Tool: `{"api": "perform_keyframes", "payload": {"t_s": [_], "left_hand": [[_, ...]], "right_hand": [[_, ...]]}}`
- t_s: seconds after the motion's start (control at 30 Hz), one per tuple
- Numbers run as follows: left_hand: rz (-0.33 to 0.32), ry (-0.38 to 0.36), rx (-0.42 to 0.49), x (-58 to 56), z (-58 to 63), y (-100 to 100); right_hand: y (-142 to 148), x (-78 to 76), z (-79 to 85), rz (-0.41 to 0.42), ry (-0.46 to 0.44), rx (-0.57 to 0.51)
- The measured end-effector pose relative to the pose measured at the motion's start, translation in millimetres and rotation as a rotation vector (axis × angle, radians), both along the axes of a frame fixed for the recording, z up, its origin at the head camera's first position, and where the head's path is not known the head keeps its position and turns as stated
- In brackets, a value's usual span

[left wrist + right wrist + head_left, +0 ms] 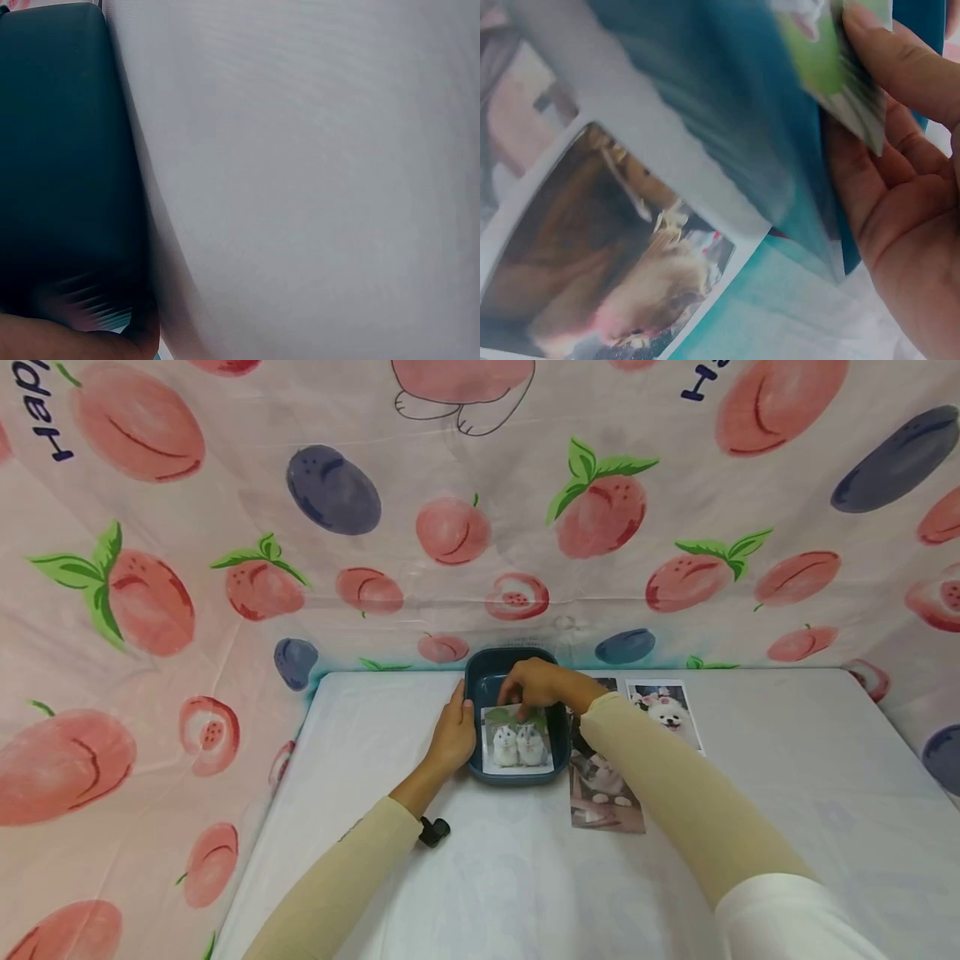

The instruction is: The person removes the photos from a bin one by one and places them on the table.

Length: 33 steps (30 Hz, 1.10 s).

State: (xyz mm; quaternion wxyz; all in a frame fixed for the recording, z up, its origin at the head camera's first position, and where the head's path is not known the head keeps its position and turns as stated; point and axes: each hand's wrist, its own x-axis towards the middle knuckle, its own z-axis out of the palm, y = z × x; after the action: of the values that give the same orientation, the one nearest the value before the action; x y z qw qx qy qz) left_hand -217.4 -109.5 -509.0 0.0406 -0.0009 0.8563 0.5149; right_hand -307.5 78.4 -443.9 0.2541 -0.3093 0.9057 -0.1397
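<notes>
A deep dark-teal plastic tray [517, 779] stands near the table's back edge. Inside its front part, a photo card [517, 747] of two small white-and-grey animals faces up. My right hand [534, 683] reaches into the tray from the right and pinches the card's far edge between thumb and fingers. In the right wrist view the card's corner [855, 112] shows between the thumb and the curled fingers. With my left hand [453, 731] I hold the tray's left side, the thumb at the rim. The left wrist view catches only a bit of that hand [75, 337] beside the tray wall.
Right of the tray lie several photo cards, among them one of a white fluffy dog [667, 714] and one of a grey-and-white animal [607, 793]. My right forearm partly covers them. A fruit-patterned cloth [450, 527] hangs behind the white-covered table [487, 877].
</notes>
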Motion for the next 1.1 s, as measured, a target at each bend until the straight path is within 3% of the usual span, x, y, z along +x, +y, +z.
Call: {"api": "perform_keyframes", "payload": {"t_s": [0.5,0.7,0.93,1.1], "left_hand": [[0.015,-0.022,0.002,1.1,0.9,0],[0.018,-0.029,0.007,1.0,1.4,-1],[0.006,-0.019,0.006,0.6,1.4,0],[0.011,-0.031,-0.007,1.0,2.1,1]], "right_hand": [[14,1.4,8.6,-0.044,0.010,-0.076],[17,2.8,13.6,-0.058,0.058,-0.125],[41,13.5,43.6,-0.127,0.024,-0.321],[79,34.1,73.3,-0.208,0.003,-0.431]]}}
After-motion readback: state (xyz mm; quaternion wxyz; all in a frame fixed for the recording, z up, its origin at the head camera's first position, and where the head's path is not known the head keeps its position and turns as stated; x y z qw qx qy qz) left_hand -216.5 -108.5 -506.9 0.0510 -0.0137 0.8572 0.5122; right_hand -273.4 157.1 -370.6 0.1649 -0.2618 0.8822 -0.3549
